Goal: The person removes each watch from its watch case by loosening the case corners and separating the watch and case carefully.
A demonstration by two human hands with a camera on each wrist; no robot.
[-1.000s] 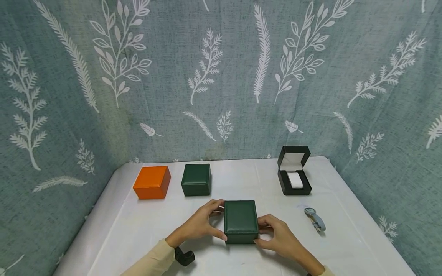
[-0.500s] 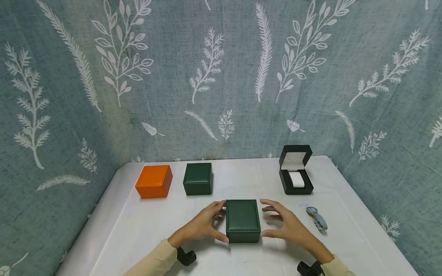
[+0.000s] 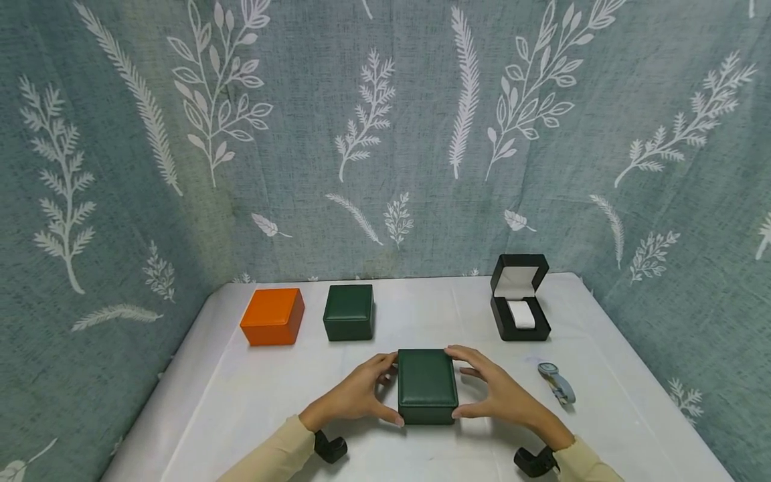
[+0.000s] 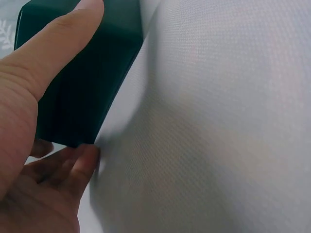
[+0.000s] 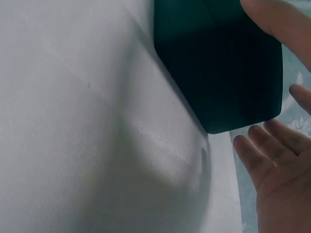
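Head view: gripping the nearer green box from two sides

Resting on the white table, between left hand and right hand curved around its corners. Probably light, stiff, slightly slippery; better to hold low by the side walls, not by the lid. Compared with half a second ago, touching now also with the right hand, without the gap.

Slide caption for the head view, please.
Left hand and right hand frame the front green box, a watch lying to the right.
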